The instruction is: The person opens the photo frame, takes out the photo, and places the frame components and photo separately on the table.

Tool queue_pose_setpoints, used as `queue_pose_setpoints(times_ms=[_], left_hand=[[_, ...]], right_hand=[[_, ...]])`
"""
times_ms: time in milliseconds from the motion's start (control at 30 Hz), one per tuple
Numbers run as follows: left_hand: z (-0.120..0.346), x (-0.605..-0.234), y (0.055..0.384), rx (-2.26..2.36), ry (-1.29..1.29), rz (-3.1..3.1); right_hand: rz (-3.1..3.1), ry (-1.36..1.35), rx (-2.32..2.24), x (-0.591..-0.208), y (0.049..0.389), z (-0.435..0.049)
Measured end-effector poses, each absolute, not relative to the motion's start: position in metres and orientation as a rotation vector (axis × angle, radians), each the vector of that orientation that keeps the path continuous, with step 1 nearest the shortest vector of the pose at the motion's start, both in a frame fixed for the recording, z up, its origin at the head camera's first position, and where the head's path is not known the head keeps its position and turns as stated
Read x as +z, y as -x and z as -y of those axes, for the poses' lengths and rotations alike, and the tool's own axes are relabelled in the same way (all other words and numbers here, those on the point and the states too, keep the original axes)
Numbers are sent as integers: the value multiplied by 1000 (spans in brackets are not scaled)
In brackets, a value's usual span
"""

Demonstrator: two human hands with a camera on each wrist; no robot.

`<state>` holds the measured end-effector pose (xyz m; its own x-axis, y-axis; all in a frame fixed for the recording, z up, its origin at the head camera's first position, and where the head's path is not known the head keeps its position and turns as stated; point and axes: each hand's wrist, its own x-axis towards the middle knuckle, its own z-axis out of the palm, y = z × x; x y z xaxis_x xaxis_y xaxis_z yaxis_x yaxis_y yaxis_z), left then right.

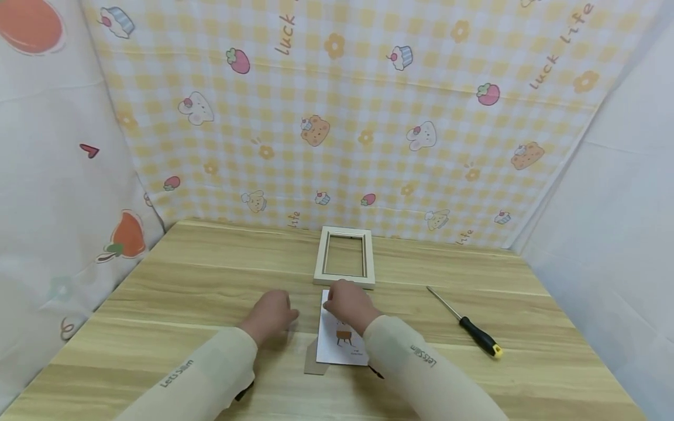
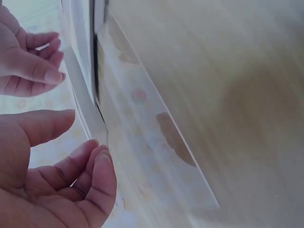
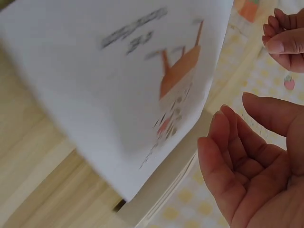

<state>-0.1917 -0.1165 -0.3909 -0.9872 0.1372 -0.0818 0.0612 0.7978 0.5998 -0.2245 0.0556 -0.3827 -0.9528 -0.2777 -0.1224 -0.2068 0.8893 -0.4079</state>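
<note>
My left hand (image 1: 271, 316) hovers beside the picture card's left edge, thumb apart from its loosely curled fingers (image 2: 102, 175). A clear sheet (image 2: 142, 114) with faint reflections lies on the table near that hand. The white picture card (image 1: 329, 345), printed with an orange-brown design and small text, lies in front of me. Over its upper part is my right hand (image 1: 350, 304), hiding some of the print. In the right wrist view, its thumb and relaxed fingers (image 3: 213, 166) have nothing between them. A grey-brown board (image 1: 314, 368) shows from under the card's lower left corner.
An empty cream picture frame (image 1: 318, 257) lies flat just beyond the card, near the patterned cloth backdrop (image 1: 342, 169). To the right rests a screwdriver (image 1: 476, 334) with a black and yellow handle. White cloth (image 1: 611, 234) hangs along the wood-grain table's (image 1: 210, 280) sides.
</note>
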Motion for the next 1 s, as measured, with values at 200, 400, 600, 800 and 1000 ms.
queue_pose_setpoints(times_ms=[200,400,600,800,1000], left_hand=[[102,-396,192,1007,-172,-2859],[93,-399,191,1044,-172,-2836],[84,-401,191,1047,-201,-2839],[74,-404,190,1085,-167,-2795],[66,-404,188,1039,-139,-2783]], right_hand=[[-2892,311,-663,-381,223,-76],[-2948,275,-639,-388,224,-96],[-2962,229,-634,-395,226,-111],[-2942,178,-654,-402,223,-120],[-2941,170,-648,-404,218,-127]])
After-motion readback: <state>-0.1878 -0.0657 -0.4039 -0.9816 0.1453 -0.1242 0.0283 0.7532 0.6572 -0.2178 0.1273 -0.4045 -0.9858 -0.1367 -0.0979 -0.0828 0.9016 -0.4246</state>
